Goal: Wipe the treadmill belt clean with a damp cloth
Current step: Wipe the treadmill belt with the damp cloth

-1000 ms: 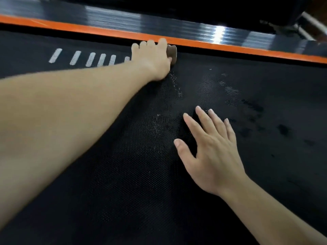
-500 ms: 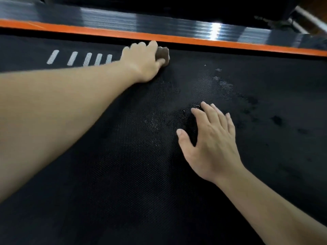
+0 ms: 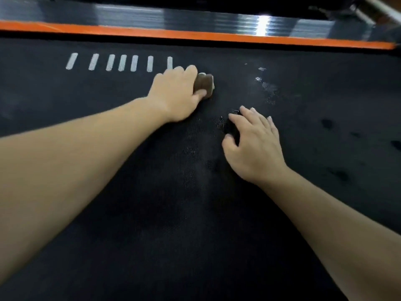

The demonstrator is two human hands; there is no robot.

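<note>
The brown cloth [image 3: 205, 83] sits bunched on the black treadmill belt [image 3: 152, 235], just above frame centre, with the left hand [image 3: 175, 94] curling its fingers round it. Just lower right, the right hand [image 3: 256, 146] rests on the belt, fingers loosely bent.

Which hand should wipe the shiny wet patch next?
Probably left. The left hand grips the cloth on the belt, with the wet patch just to its right. The right hand rests on the belt and holds nothing.

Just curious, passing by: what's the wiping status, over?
Left hand grips cloth on belt. Right hand rests on belt. Wet patches right of cloth. Nothing in the way.
</note>
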